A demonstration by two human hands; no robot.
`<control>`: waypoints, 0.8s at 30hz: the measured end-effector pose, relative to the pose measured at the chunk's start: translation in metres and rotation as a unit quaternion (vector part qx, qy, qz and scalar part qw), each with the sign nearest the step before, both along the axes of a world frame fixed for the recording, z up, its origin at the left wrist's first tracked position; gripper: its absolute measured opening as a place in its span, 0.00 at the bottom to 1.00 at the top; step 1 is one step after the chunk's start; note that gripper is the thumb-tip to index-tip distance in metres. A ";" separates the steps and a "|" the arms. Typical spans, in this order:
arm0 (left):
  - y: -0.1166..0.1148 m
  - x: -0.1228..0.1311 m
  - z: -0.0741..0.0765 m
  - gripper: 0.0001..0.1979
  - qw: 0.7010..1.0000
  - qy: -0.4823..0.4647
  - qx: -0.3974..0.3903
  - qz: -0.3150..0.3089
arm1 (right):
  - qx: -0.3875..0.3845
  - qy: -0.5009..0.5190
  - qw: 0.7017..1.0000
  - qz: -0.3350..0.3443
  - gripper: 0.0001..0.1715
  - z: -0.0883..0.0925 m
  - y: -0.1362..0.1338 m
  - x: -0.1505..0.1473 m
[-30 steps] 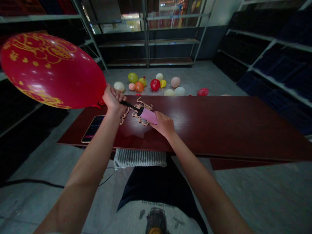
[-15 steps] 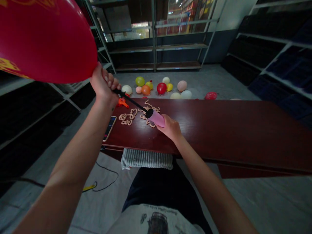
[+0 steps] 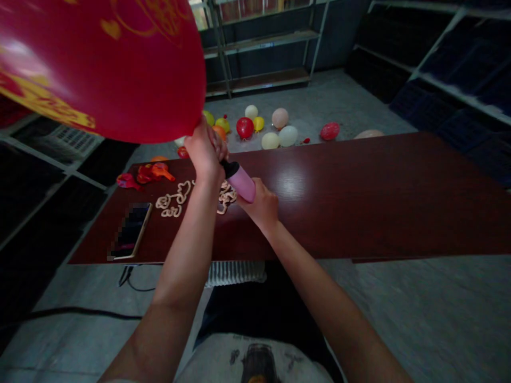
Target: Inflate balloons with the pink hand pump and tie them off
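Observation:
A large inflated red balloon (image 3: 131, 69) with yellow print fills the upper left. My left hand (image 3: 207, 149) is closed round the balloon's neck at the black end of a pink hand pump (image 3: 242, 183). My right hand (image 3: 263, 205) is wrapped round the pump's pink barrel, over the table. The two hands are close together, and the pump's black rod barely shows between them. Beneath them on the dark red table (image 3: 359, 202) lie curly beige shapes (image 3: 171, 205), partly hidden by my left arm.
A phone (image 3: 131, 231) and uninflated red and orange balloons (image 3: 149, 173) lie at the table's left. Several inflated balloons (image 3: 245, 128) rest on the floor beyond. Metal shelves (image 3: 271, 82) stand behind; a black cable (image 3: 80, 311) runs at lower left.
My two hands have come closer together, and the pump's rod has slid mostly into the barrel. The red balloon has moved right with my left hand. The view has tilted down.

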State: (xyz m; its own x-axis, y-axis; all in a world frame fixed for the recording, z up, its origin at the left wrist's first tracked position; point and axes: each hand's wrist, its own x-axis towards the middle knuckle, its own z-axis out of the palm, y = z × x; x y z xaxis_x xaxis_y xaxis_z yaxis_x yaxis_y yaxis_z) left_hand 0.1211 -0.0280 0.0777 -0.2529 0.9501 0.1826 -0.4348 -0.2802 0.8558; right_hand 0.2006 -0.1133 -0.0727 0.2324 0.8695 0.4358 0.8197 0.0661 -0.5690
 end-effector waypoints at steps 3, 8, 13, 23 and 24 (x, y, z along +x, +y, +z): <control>0.009 0.009 -0.016 0.26 1.000 0.012 -0.011 -0.018 | -0.022 0.002 0.999 -0.024 0.26 0.003 0.000 0.000; 0.014 0.003 -0.016 0.25 0.999 0.013 -0.022 -0.043 | -0.033 -0.001 0.999 -0.019 0.25 0.004 0.001 0.001; 0.007 -0.012 -0.015 0.27 0.997 -0.042 -0.037 -0.055 | -0.027 -0.020 0.999 0.021 0.26 0.001 0.002 0.001; -0.027 -0.093 -0.020 0.27 0.985 -0.161 -0.055 -0.001 | 0.025 -0.141 0.983 0.113 0.25 -0.007 -0.001 -0.002; -0.030 -0.103 -0.019 0.27 0.984 -0.168 -0.051 0.006 | 0.031 -0.151 0.980 0.123 0.26 -0.007 -0.002 -0.001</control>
State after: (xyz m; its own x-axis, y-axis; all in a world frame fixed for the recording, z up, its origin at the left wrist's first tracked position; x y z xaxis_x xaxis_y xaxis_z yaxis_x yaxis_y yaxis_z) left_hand 0.0180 -0.0576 0.0588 -0.2938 0.9558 -0.0098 -0.6959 -0.2068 0.6877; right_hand 0.1995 -0.1154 -0.0801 -0.1300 0.8531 0.5053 0.9051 0.3102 -0.2909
